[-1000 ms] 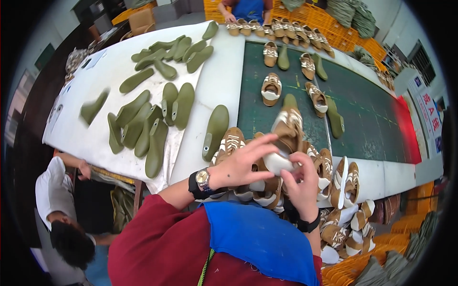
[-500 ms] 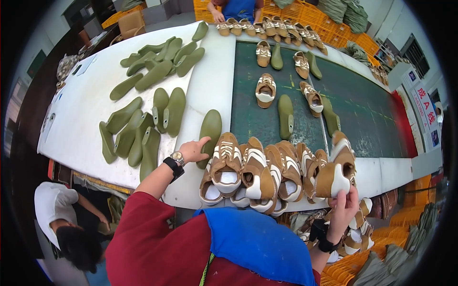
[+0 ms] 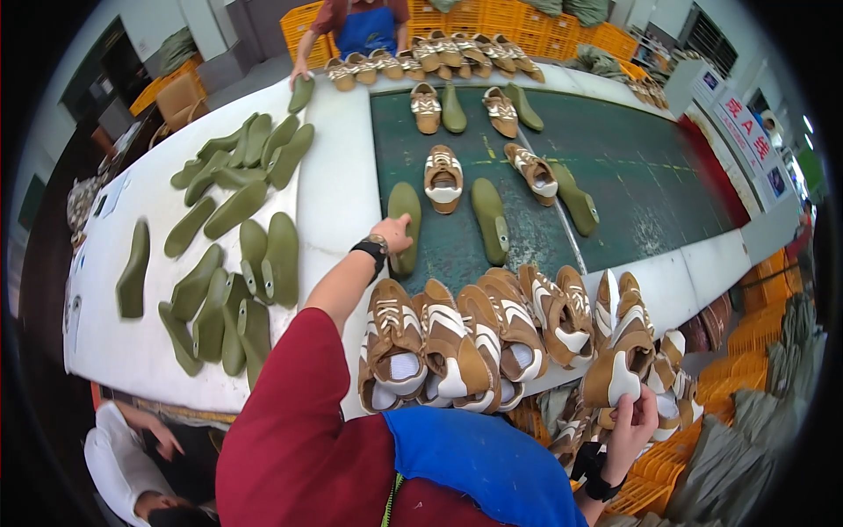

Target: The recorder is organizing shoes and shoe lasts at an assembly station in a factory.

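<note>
My left hand (image 3: 392, 233) is closed on a green shoe last (image 3: 405, 204) at the left edge of the green conveyor belt (image 3: 632, 189). In my right hand (image 3: 634, 423) a brown and white sneaker (image 3: 625, 351) is gripped by its heel, at the near right edge of the table. Between my hands, several brown sneakers (image 3: 492, 329) stand in a packed row along the near edge, their heels toward me. On the belt beyond my left hand, a sneaker (image 3: 443, 178) and another green last (image 3: 490, 215) lie close by.
Several loose green lasts (image 3: 237, 206) cover the white table (image 3: 97, 325) at left. Across the belt, a co-worker in a blue apron (image 3: 367, 31) touches a last beside a sneaker row (image 3: 439, 54). Another person (image 3: 132, 461) is low at left. Orange crates (image 3: 746, 386) stand at right.
My left hand has carried the last forward onto the belt's left edge. My right hand still holds the sneaker. Another last now lies at the table's far left, and the co-worker's hand has reached a last.
</note>
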The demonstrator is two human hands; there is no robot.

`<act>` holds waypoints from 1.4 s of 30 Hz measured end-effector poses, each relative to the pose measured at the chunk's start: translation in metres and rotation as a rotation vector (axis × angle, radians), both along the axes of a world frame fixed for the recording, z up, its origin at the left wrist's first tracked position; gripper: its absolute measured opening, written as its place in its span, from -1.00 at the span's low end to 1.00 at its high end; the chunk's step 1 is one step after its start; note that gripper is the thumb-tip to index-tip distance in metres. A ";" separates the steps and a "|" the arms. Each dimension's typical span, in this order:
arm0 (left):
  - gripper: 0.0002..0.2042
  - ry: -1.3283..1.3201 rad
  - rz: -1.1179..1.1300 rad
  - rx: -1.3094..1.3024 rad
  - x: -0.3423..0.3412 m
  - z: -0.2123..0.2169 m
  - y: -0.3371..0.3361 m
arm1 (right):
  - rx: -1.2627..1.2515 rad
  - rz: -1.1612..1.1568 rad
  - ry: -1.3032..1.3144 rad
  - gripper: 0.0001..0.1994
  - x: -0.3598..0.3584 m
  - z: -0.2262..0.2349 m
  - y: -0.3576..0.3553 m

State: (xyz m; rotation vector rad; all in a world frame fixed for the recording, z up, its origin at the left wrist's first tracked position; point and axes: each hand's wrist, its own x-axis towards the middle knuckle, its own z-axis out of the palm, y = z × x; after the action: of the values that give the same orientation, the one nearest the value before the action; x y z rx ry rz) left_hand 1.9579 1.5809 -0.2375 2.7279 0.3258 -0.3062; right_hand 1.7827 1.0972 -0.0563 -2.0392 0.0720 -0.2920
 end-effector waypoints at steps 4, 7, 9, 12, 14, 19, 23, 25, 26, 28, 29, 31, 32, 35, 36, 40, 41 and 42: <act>-0.56 0.218 -0.023 -0.059 0.023 0.003 -0.038 | 0.166 -0.067 0.056 -0.75 -0.012 0.007 -0.001; -0.53 0.135 -0.058 -0.107 0.026 -0.013 -0.026 | 0.000 -0.128 -0.014 -0.76 -0.018 0.004 -0.006; -0.49 0.112 -0.092 -0.393 0.019 -0.031 -0.027 | -0.076 -0.103 -0.017 -0.73 -0.012 0.007 0.001; -0.31 0.145 -0.011 -0.779 -0.015 -0.054 0.037 | -0.109 0.144 -0.127 -0.61 0.009 0.017 0.012; -0.28 0.351 0.094 -0.544 -0.016 0.010 0.004 | -0.093 0.192 -0.186 -0.61 0.006 0.015 0.006; -0.23 -0.236 -0.240 -0.653 -0.077 0.154 -0.094 | -0.072 0.366 -0.473 -0.71 0.013 0.007 0.030; -0.14 -0.639 -0.745 -0.470 -0.169 0.212 -0.189 | 0.037 0.624 -0.556 -0.74 0.018 -0.005 0.081; -0.32 -0.771 -0.696 -0.137 -0.187 0.210 -0.212 | 0.104 0.762 -0.508 -0.72 0.013 -0.005 0.097; -0.42 -0.792 -0.646 -0.206 -0.187 0.200 -0.212 | 0.076 0.803 -0.473 -0.69 0.015 -0.007 0.097; -0.52 -0.810 -0.597 -0.276 -0.191 0.189 -0.206 | 0.049 0.841 -0.436 -0.65 0.013 -0.004 0.092; -0.56 -0.822 -0.517 -0.330 -0.194 0.188 -0.202 | 0.048 0.817 -0.459 -0.62 0.008 0.006 0.083; -0.64 -0.889 -0.348 -0.373 -0.197 0.195 -0.201 | -0.011 0.724 -0.501 -0.54 -0.001 0.006 0.059; -0.66 -0.904 -0.259 -0.460 -0.198 0.197 -0.197 | 0.011 0.647 -0.509 -0.60 -0.003 0.003 0.042; -0.69 -0.972 -0.075 -0.580 -0.181 0.171 -0.143 | -0.380 0.651 -0.114 -0.78 -0.017 -0.031 -0.022; -0.70 -1.028 -0.018 -0.558 -0.182 0.171 -0.138 | -0.579 0.712 0.038 -0.82 -0.028 -0.043 -0.046; -0.73 -1.097 0.100 -0.451 -0.185 0.170 -0.129 | -0.729 1.398 0.581 -0.81 -0.102 -0.083 -0.090; -0.73 -1.122 0.110 -0.408 -0.187 0.168 -0.126 | -0.356 1.306 0.711 -0.80 -0.126 -0.104 -0.092; -0.71 -1.086 0.157 -0.482 -0.190 0.165 -0.124 | -0.390 1.289 0.571 -0.77 -0.133 -0.120 -0.092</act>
State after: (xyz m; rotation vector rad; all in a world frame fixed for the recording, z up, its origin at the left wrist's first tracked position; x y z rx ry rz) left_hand 1.7680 1.4570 -0.0725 1.9981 0.1157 0.9755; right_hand 1.6493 1.0056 -0.1766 -2.0545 -0.9703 1.1393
